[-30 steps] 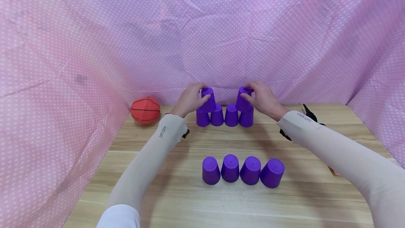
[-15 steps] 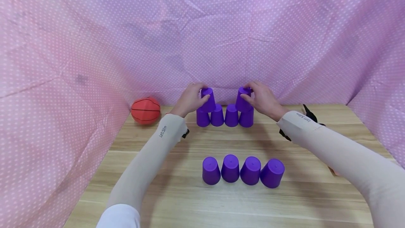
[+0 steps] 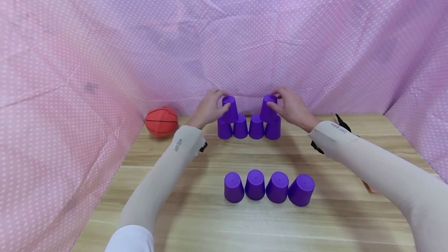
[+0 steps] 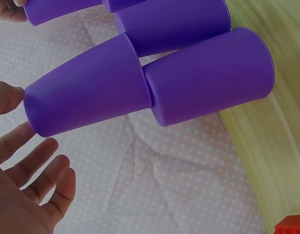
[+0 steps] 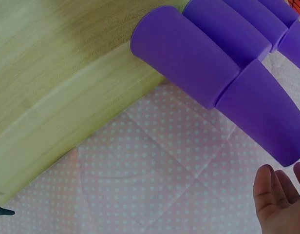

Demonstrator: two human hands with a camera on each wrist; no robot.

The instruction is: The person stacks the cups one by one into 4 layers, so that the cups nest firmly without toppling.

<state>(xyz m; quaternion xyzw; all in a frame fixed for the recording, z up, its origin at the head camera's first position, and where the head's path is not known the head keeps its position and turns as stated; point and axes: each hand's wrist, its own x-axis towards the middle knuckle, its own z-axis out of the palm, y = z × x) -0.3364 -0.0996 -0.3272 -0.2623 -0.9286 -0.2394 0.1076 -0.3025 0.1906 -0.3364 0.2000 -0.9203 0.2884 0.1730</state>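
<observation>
Four purple cups [image 3: 248, 126] stand upside down in a row at the table's far edge. A fifth cup [image 3: 230, 109] sits on the row's left end and a sixth [image 3: 268, 109] on its right end. My left hand [image 3: 221, 102] is at the left upper cup with its fingers straight and spread, fingertips by the cup's top [image 4: 86, 87]. My right hand [image 3: 277, 100] is beside the right upper cup [image 5: 262, 112], fingers straight and just off it. A second row of upside-down purple cups [image 3: 267, 187] stands nearer me, away from both hands.
A small orange basketball [image 3: 161, 121] lies at the far left of the wooden table [image 3: 315, 224]. Pink dotted cloth [image 3: 224, 30] hangs behind and along both sides, close behind the far cups.
Both hands have eased slightly up and off the upper cups. The cups have not moved.
</observation>
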